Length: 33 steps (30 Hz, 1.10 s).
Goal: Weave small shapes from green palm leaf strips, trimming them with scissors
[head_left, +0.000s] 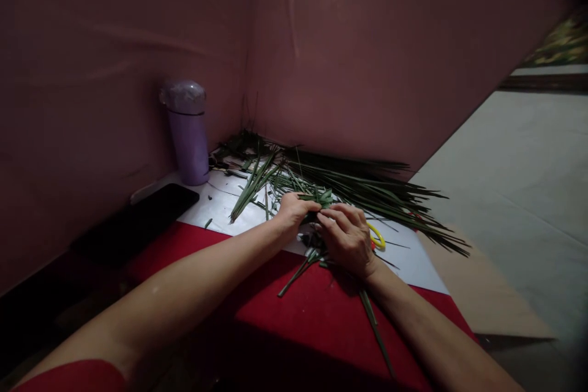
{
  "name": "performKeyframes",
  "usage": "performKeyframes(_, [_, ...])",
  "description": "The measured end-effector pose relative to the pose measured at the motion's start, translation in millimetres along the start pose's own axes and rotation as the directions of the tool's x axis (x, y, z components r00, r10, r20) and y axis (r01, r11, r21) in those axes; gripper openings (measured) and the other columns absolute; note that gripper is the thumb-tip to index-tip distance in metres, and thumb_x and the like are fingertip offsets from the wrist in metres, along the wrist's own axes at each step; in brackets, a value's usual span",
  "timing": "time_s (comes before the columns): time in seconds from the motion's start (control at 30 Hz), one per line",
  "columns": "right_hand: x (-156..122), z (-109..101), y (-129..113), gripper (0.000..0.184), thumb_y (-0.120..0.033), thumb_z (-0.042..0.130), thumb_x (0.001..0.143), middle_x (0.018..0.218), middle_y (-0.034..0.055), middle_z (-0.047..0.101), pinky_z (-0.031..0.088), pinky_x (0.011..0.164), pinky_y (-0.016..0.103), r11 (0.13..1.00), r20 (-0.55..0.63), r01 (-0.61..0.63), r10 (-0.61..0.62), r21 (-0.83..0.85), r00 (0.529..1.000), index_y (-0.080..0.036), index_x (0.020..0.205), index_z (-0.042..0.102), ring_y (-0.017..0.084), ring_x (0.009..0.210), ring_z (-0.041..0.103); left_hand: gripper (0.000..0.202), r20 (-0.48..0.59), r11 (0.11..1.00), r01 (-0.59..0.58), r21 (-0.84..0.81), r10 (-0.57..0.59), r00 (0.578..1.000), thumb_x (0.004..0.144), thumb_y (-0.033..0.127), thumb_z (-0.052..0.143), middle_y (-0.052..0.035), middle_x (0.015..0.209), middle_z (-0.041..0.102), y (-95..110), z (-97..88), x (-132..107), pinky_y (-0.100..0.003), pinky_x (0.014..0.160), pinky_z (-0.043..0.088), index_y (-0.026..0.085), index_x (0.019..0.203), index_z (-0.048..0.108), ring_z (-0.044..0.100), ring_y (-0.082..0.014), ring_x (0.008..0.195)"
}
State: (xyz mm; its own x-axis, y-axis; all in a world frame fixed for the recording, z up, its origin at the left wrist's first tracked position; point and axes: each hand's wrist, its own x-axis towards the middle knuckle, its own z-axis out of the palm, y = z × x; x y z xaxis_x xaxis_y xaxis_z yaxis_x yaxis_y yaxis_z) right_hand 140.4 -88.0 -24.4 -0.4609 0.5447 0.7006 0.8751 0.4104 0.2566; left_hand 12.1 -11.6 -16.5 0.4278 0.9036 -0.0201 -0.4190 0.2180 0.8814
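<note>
Between my two hands is a small piece of folded or woven green leaf strips [325,198]. My left hand [294,211] pinches it from the left, thumb stretched along its near side. From the right, the closed fingers of my right hand [348,236] press on the same piece, and the fingertips of both hands nearly meet. Loose strip ends [298,275] hang below the hands over the red cloth. Right behind lies a large bundle of long green leaf strips [367,180]. A shorter bunch of strips [255,187] lies to the left of it.
A purple tumbler [189,147] with a plastic-wrapped top stands at the back left, near a dark phone-like slab [169,202]. Yellow-handled scissors [377,236] lie beside my right wrist. White sheet [432,272] and red cloth [294,318] cover the table. Pink walls [344,55] rise behind.
</note>
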Motion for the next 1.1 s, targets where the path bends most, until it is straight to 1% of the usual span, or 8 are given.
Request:
performKeyframes(0.17, [0, -2, 0, 0.022, -0.017, 0.057, 0.079, 0.096, 0.0053, 0.066, 0.038, 0.086, 0.039, 0.997, -0.078, -0.061, 0.065, 0.047, 0.995, -0.019, 0.1, 0.061, 0.022, 0.101, 0.051, 0.012, -0.027, 0.999, -0.039, 0.028, 0.04, 0.999, 0.046, 0.009, 0.066, -0.0017, 0.055, 0.059, 0, 0.9, 1, -0.024, 0.049, 0.037, 0.012, 0.055, 0.058, 0.049, -0.0097, 0.046])
performKeyframes(0.3, [-2, -1, 2, 0.022, -0.015, 0.055, 0.079, 0.095, 0.0056, 0.066, 0.037, 0.086, 0.04, 0.989, -0.115, -0.114, 0.124, 0.09, 0.986, -0.018, 0.1, 0.06, 0.022, 0.099, 0.052, 0.014, -0.039, 0.999, -0.04, 0.026, 0.041, 0.998, 0.044, 0.01, 0.068, -0.0007, 0.052, 0.058, 3, 2.2, -1, -0.025, 0.05, 0.039, 0.012, 0.053, 0.057, 0.05, -0.0106, 0.047])
performKeyframes(0.47, [-2, 2, 4, 0.019, -0.015, 0.052, 0.081, 0.094, 0.0058, 0.065, 0.037, 0.087, 0.041, 0.978, -0.12, -0.164, 0.179, 0.126, 0.976, -0.019, 0.098, 0.06, 0.023, 0.098, 0.052, 0.017, -0.072, 0.998, -0.04, 0.047, 0.043, 0.996, 0.043, 0.007, 0.067, 0.0014, 0.048, 0.055, 7, 2.5, -2, -0.025, 0.049, 0.038, 0.014, 0.05, 0.053, 0.049, -0.0099, 0.044])
performKeyframes(0.63, [-3, 4, 6, 0.02, -0.014, 0.052, 0.081, 0.095, 0.0063, 0.065, 0.037, 0.087, 0.041, 0.974, -0.125, -0.178, 0.195, 0.14, 0.973, -0.018, 0.099, 0.06, 0.023, 0.099, 0.051, 0.024, -0.097, 0.998, -0.051, 0.049, 0.055, 0.994, 0.042, 0.006, 0.068, 0.004, 0.045, 0.052, 8, 1.4, 0, -0.024, 0.045, 0.036, 0.016, 0.049, 0.048, 0.047, -0.0092, 0.041])
performKeyframes(0.83, [-6, 4, 7, 0.021, -0.013, 0.052, 0.081, 0.097, 0.006, 0.064, 0.037, 0.088, 0.041, 0.969, -0.138, -0.182, 0.205, 0.167, 0.969, -0.019, 0.1, 0.06, 0.023, 0.1, 0.05, 0.017, -0.073, 0.997, -0.056, 0.047, 0.06, 0.996, 0.044, 0.009, 0.068, 0.0015, 0.049, 0.056, 3, -0.8, 3, -0.025, 0.048, 0.039, 0.014, 0.052, 0.053, 0.051, -0.0106, 0.045])
performKeyframes(0.97, [-7, 4, 8, 0.021, -0.013, 0.052, 0.081, 0.097, 0.006, 0.064, 0.036, 0.089, 0.042, 0.956, -0.137, -0.202, 0.234, 0.21, 0.963, -0.019, 0.1, 0.059, 0.023, 0.1, 0.05, 0.015, -0.082, 0.996, -0.071, 0.057, 0.076, 0.994, 0.044, 0.01, 0.067, 0.001, 0.05, 0.056, 1, -1.0, 4, -0.024, 0.048, 0.039, 0.013, 0.051, 0.054, 0.051, -0.0105, 0.045])
performKeyframes(1.03, [-7, 5, 9, 0.019, -0.014, 0.049, 0.083, 0.095, 0.0054, 0.063, 0.036, 0.088, 0.042, 0.935, -0.164, -0.243, 0.291, 0.259, 0.943, -0.019, 0.098, 0.059, 0.022, 0.098, 0.05, 0.015, -0.103, 0.996, -0.058, 0.073, 0.065, 0.993, 0.044, 0.009, 0.066, 0.0007, 0.05, 0.057, 1, -0.5, 5, -0.024, 0.047, 0.039, 0.013, 0.051, 0.054, 0.051, -0.0104, 0.045])
performKeyframes(1.1, [-6, 6, 11, 0.017, -0.016, 0.044, 0.086, 0.091, 0.0051, 0.062, 0.038, 0.086, 0.042, 0.892, -0.213, -0.322, 0.398, 0.316, 0.892, -0.02, 0.094, 0.059, 0.022, 0.095, 0.051, 0.015, -0.124, 0.996, -0.024, 0.081, 0.034, 0.992, 0.044, 0.008, 0.066, 0.0002, 0.05, 0.057, 1, 0.1, 5, -0.024, 0.047, 0.04, 0.013, 0.053, 0.055, 0.051, -0.011, 0.044])
